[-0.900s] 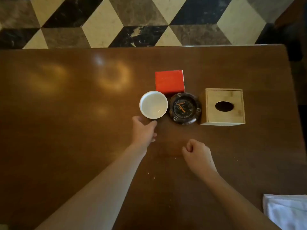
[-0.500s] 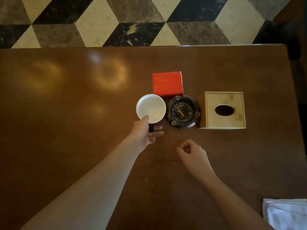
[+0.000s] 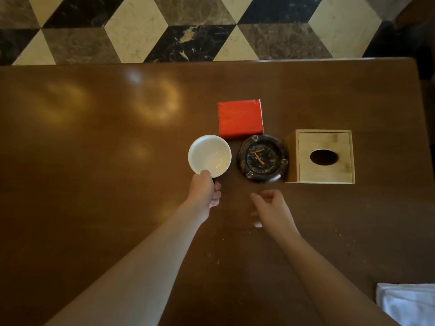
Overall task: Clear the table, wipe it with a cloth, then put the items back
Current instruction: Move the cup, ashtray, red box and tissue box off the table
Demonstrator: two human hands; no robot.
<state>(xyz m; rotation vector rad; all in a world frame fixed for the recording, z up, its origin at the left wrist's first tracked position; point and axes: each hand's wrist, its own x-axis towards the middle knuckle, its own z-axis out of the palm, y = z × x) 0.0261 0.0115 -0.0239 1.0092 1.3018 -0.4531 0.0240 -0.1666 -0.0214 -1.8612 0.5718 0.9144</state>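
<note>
A white mug [image 3: 209, 156] stands on the brown wooden table [image 3: 94, 184], and my left hand [image 3: 205, 190] is closed around its dark handle with the thumb on the rim. To its right sit a dark round ashtray [image 3: 262, 158] holding orange butts, a red box [image 3: 240, 119] behind it, and a bamboo tissue box [image 3: 322, 156]. My right hand [image 3: 270, 208] hovers just below the ashtray, fingers loosely apart, holding nothing. A white cloth [image 3: 407, 304] lies at the table's lower right corner.
The table's far edge borders a floor of cream, black and brown marble tiles [image 3: 188, 31]. A few crumbs [image 3: 348, 234] speckle the tabletop at the right. A dark chair or furniture piece [image 3: 414, 38] stands beyond the right corner.
My left hand moved up to the mug and closed on its handle. My right hand opened from a fist and drifted toward the ashtray.
</note>
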